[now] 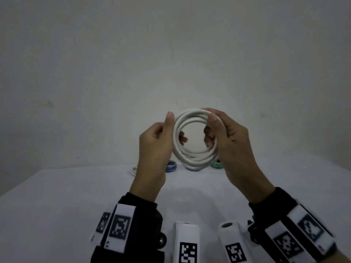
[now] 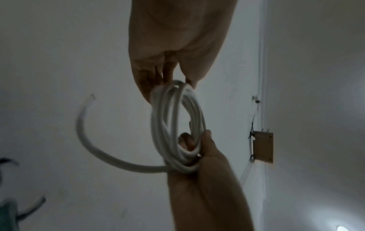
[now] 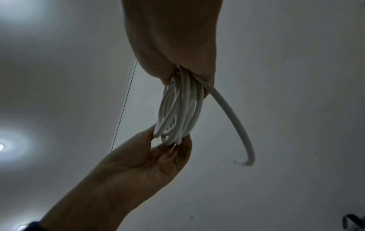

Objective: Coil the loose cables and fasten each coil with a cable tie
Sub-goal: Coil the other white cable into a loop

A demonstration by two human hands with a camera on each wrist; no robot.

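Black wrist straps with white square-coded marker tags [image 1: 121, 227] sit closest to the head camera, on both forearms. Left to right above them: the left hand [image 1: 154, 147] pinches the left side of a white round-section cable coil [image 1: 195, 138], thumb upright on the near face and fingers curled behind. The coil, several loops thick, is held upright in the air above the white tabletop [image 1: 57, 205], facing the camera. The right hand [image 1: 227, 138] grips the coil's right side, fingers curled through its opening and thumb over the outer loops. In the left wrist view a loose end of the cable [image 2: 94, 150] arcs free of the coil. Behind, on the tabletop, stand a blue tape roll [image 1: 171, 166] and a green tape roll [image 1: 216, 165], well apart from the hands.
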